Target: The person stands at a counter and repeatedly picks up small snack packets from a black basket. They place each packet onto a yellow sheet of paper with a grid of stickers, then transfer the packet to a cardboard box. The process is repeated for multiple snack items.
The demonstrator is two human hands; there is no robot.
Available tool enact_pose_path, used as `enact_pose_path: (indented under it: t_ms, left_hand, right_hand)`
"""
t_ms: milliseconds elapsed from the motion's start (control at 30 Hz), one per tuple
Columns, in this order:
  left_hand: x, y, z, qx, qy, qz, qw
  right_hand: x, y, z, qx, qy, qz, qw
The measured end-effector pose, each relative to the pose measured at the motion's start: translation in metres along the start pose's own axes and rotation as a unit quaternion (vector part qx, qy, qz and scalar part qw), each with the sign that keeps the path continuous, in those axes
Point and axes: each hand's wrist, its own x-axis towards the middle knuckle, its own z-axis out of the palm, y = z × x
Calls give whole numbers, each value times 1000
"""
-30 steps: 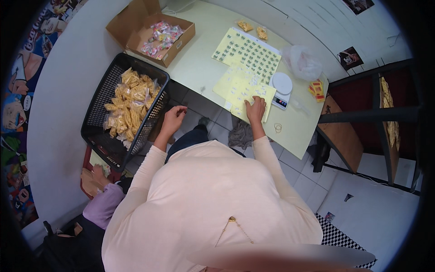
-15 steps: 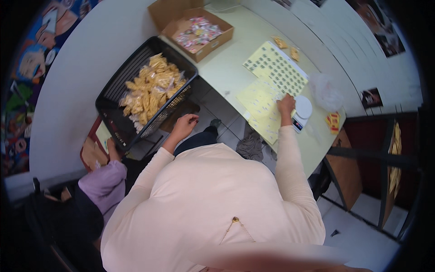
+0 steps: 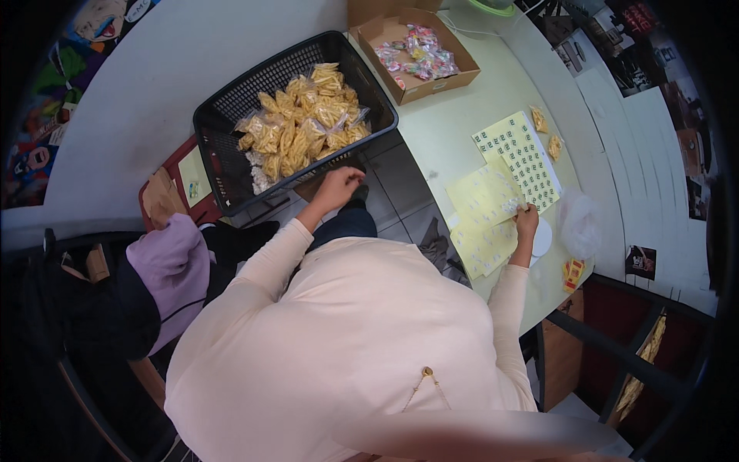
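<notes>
My right hand (image 3: 527,222) is closed in a pinch on the edge of a pale yellow sticker sheet (image 3: 486,185), over the table. Beneath it lie more yellow sheets, one with rows of small dark printed labels (image 3: 517,148). Next to that hand is a white scale's round plate (image 3: 543,237), partly hidden. My left hand (image 3: 339,191) hovers before the near side of a black plastic basket (image 3: 231,202), its fingers curled in; anything between them is too small to make out. In the basket are several clear bags of yellow stick-shaped snacks (image 3: 308,123).
A cardboard box (image 3: 431,90) of small colourful packets stands at the table's far end. Snack bags (image 3: 539,119) lie by the wall. A crumpled clear plastic bag (image 3: 581,223) and a red-yellow packet (image 3: 572,274) sit rightward. At left, another person's lavender sleeve (image 3: 173,250) shows near a red-edged surface (image 3: 178,154).
The view has shifted, so the basket and table appear farther right. My right hand now pinches the sticker sheet. The other person's hand by the basket has gone from sight.
</notes>
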Motion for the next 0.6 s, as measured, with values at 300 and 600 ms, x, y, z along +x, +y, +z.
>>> enact_pose_path:
  t_ms: [300, 600]
  left_hand:
    - [71, -81, -109, -49, 207, -35, 976]
    - [84, -206, -173, -41, 283, -181, 941]
  right_hand:
    - [-3, -101, 5, 166, 13, 2, 986]
    - [18, -145, 99, 131, -58, 54, 988]
